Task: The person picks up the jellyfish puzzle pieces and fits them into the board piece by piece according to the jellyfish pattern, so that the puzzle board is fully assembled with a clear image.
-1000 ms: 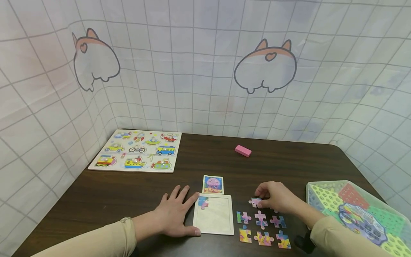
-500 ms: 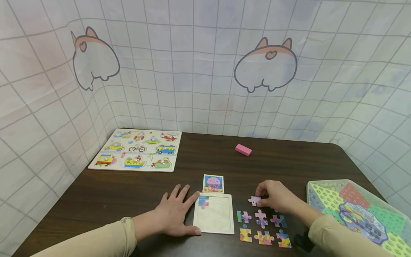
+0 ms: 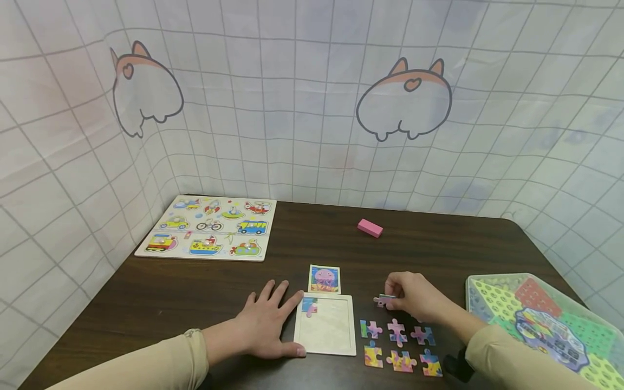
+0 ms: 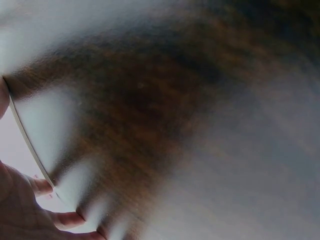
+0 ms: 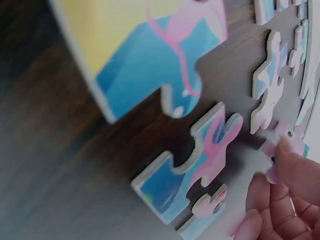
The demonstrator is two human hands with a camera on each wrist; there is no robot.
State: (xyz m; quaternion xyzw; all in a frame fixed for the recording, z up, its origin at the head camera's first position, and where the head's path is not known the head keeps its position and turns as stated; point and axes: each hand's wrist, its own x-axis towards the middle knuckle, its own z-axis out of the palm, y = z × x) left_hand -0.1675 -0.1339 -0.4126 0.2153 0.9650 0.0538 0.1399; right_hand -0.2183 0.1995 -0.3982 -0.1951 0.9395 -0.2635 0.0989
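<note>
My right hand [image 3: 414, 295] pinches a pink jigsaw piece [image 3: 382, 300] between thumb and fingers, the piece tilted above the table. In the right wrist view the same piece [image 5: 269, 149] shows at the fingertips. Spread flat on the table, my left hand [image 3: 265, 325] touches the left edge of a square puzzle tray [image 3: 326, 336] with thumb and index fingertip. One blue and pink corner piece [image 3: 309, 306] lies in the tray's upper left. A jellyfish picture card [image 3: 324, 279] lies against the tray's far edge. Several loose pieces [image 3: 397, 332] lie in rows right of the tray.
A vehicle peg board [image 3: 224, 230] lies at the back left. Behind the card, to the right, is a pink block [image 3: 370, 228]. A clear-lidded plastic box [image 3: 541, 325] stands at the right, beside my right forearm. Patterned cloth [image 3: 312, 108] surrounds the table.
My right hand has tilted the pink jigsaw piece up and moved slightly left with it. The left hand stays in place at the tray.
</note>
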